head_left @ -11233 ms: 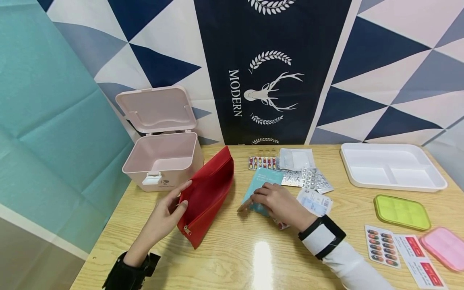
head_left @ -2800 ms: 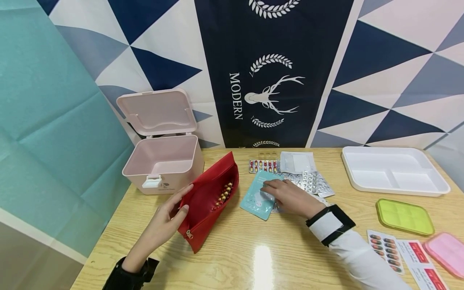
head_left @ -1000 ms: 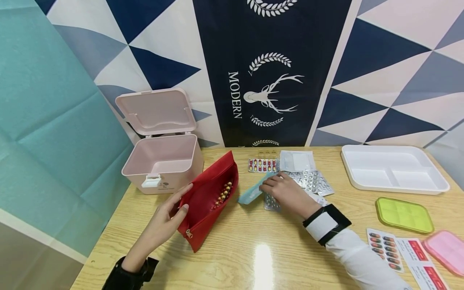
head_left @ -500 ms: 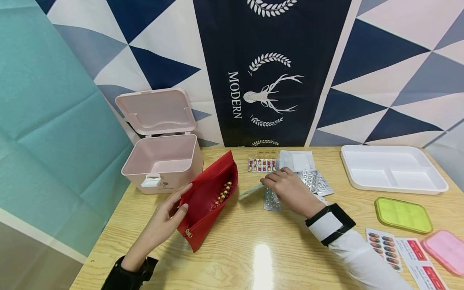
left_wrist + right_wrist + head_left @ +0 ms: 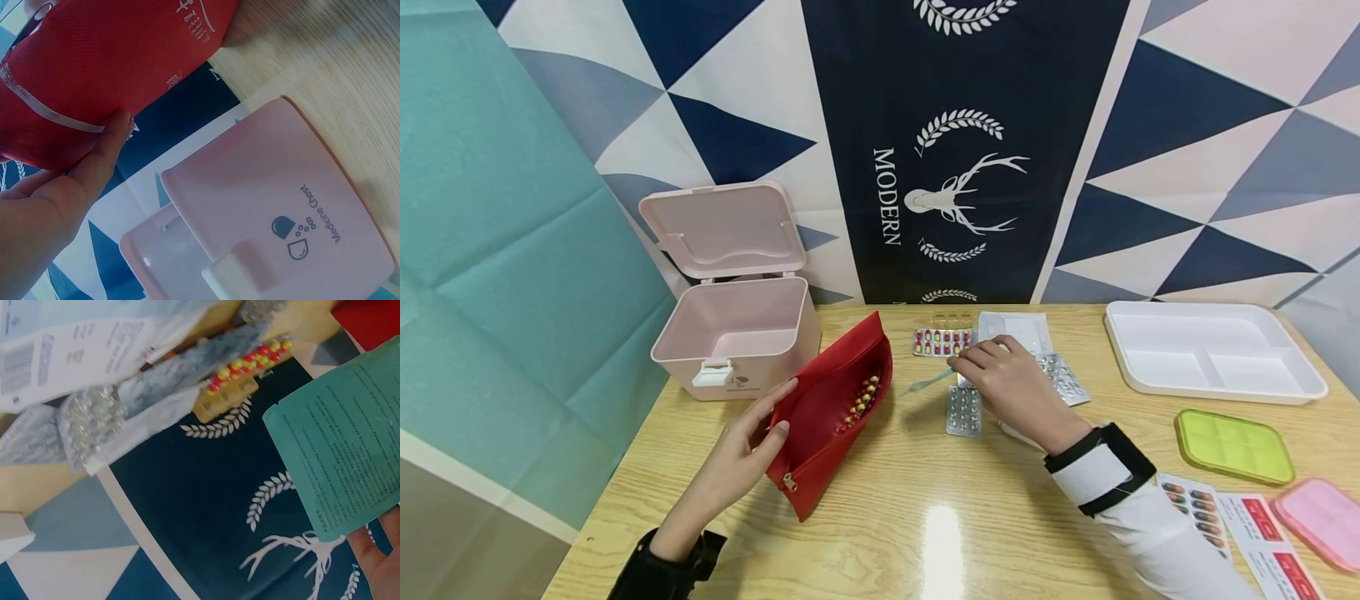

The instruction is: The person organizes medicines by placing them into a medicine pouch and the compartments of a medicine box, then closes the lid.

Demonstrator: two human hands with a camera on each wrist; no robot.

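Note:
My left hand (image 5: 747, 450) grips the near left edge of a red zip pouch (image 5: 823, 475), thumb at the rim. The pouch gapes upward, and a strip of red and yellow capsules (image 5: 861, 404) lies inside it. To its right, my right hand (image 5: 1011, 387) pinches a flat teal packet (image 5: 927, 382), held edge-on just above the table. The right wrist view shows the printed side of this teal packet (image 5: 340, 437). Below it lies a silver blister pack (image 5: 964, 412). More blister packs (image 5: 1066, 379) and a white packet (image 5: 1015, 329) lie around the right hand, partly hidden.
A pink medicine box (image 5: 748, 375) stands with its lid up behind the left hand. Another capsule blister (image 5: 943, 342) lies at the back. At the right are a white divided tray (image 5: 1225, 387), a green pill case (image 5: 1232, 446), a pink case (image 5: 1322, 521) and capsule cards (image 5: 1262, 521).
A capsule strip has entered the pouch since the oldest frame. The right hand has lifted the teal packet from flat to edge-on, uncovering a blister pack. The left hand keeps its grip.

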